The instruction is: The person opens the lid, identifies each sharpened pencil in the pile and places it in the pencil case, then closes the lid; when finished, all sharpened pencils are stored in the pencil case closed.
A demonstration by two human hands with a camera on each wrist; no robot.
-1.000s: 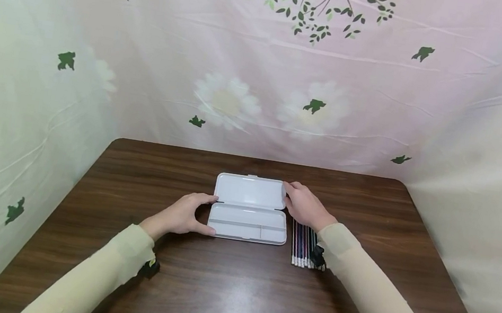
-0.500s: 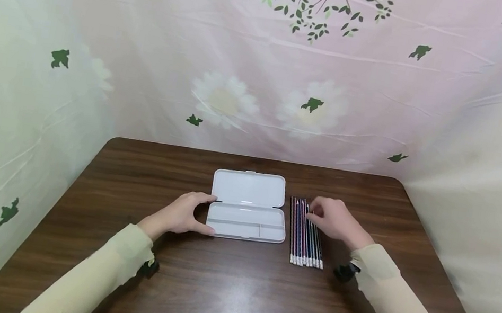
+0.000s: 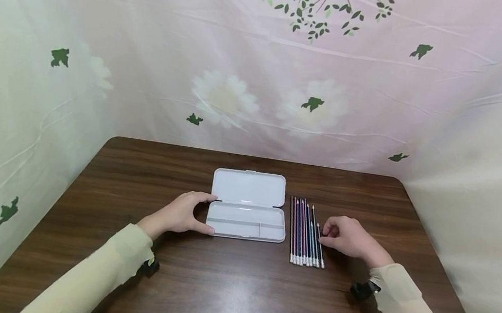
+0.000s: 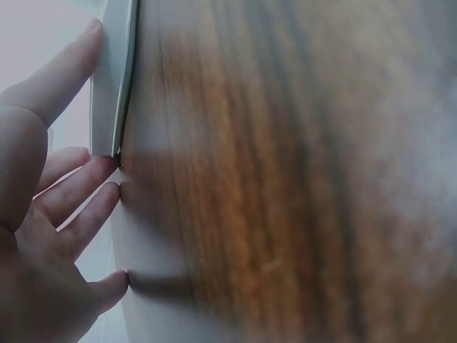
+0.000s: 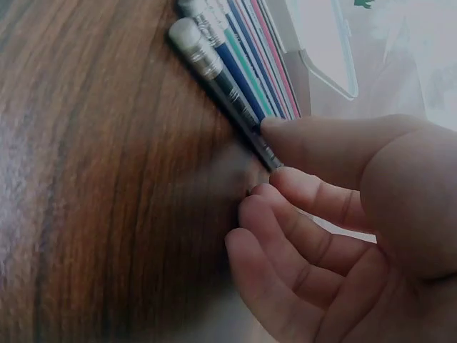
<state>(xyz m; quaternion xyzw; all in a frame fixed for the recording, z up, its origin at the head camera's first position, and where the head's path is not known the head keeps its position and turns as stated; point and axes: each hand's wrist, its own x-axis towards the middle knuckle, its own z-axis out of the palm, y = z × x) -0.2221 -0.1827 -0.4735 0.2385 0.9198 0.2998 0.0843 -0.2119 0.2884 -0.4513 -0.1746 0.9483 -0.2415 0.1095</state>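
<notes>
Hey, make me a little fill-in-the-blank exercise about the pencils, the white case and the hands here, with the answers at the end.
The white case lies ____, not shut.
The hand at the end of the case is the person's ____ one.
Seen from the head camera, the pencils lie to the ____ of the case.
Their eraser ends point ____ the person, not away.

Missing words: open; left; right; toward.
</notes>
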